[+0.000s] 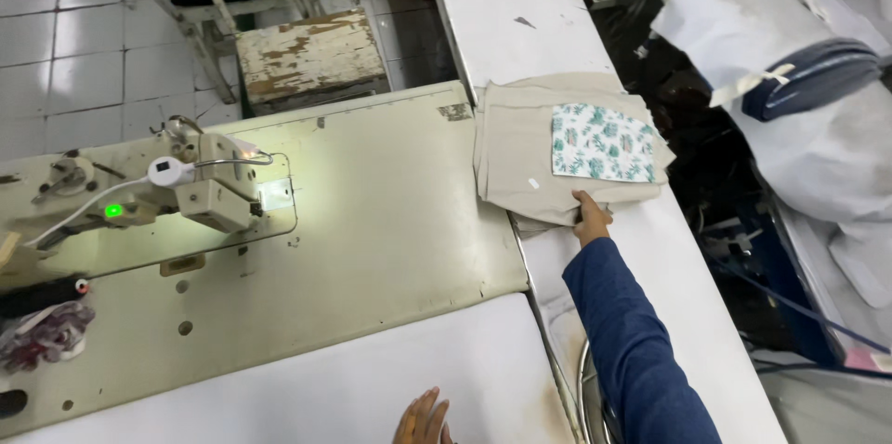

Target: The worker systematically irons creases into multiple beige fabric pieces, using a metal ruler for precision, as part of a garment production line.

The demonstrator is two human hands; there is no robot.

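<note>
A stack of beige cloth pieces (520, 151) lies on the white side table, and its top piece bears a white patch with a green leaf print (602, 141). My right hand (589, 219), in a dark blue sleeve, pinches the near edge of this stack. At the bottom edge of the view my left hand (423, 421) rests on the white board in front of me, fingers apart and holding nothing.
A cream sewing machine (139, 193) with a green light stands at the left on its cream table (390, 212). A worn wooden stool (311, 56) is beyond it. White bundles with a dark strap (818, 77) lie to the right, across a dark gap.
</note>
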